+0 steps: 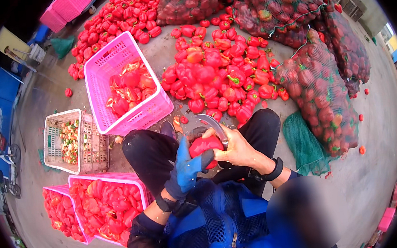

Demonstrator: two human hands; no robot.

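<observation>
In the middle of the view, between my knees, my left hand wears a blue and dark glove and is closed round a red bell pepper. My bare right hand grips a curved metal blade above the pepper, its thumb pressed on the pepper's right side. The knife's handle is hidden by my fingers. Just beyond my hands lies a loose heap of red peppers on the concrete floor.
A pink crate of cut peppers and a white crate of cores stand at left; fuller pink crates below them. Mesh sacks of peppers and green netting lie right. Behind are another pepper pile and a bicycle.
</observation>
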